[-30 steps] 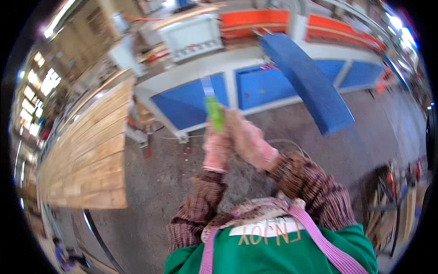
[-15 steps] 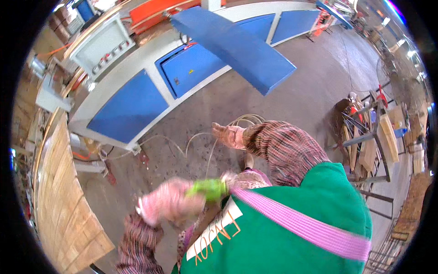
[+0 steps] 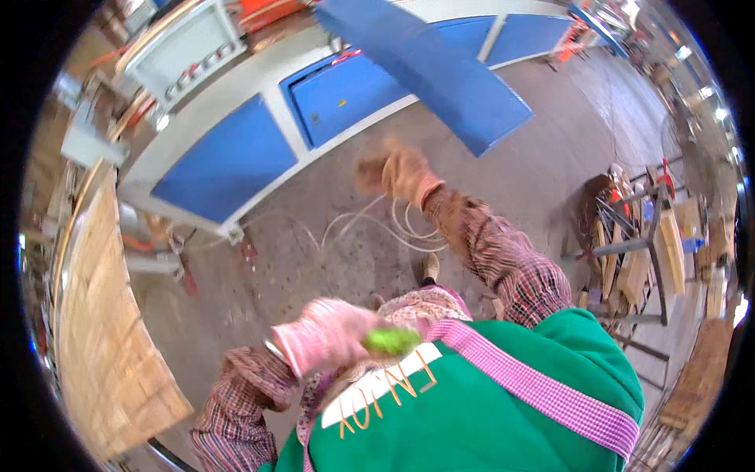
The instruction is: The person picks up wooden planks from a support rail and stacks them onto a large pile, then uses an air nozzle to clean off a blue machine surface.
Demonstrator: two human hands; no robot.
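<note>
My left hand (image 3: 324,337), in a pink work glove, is closed around a small bright green object (image 3: 392,341) in front of my chest. Motion smears the green object, so its kind cannot be made out. My right hand (image 3: 403,175), in a brownish-pink glove, is stretched forward above the floor, short of the blue panel (image 3: 440,79). Its fingers are blurred by movement, and no held thing can be made out there. Beneath it, a pale hose (image 3: 346,224) lies in loops on the grey floor.
A long machine base with blue doors (image 3: 228,161) runs across the far side. On the left stands a wooden board surface (image 3: 110,338). To the right, a metal rack (image 3: 654,259) holds wood offcuts (image 3: 633,271). My shoe (image 3: 430,267) is on the floor.
My right hand has reached farther forward, its arm straighter. My left hand has moved rightward across my chest, carrying the green object. The view has shifted slightly.
</note>
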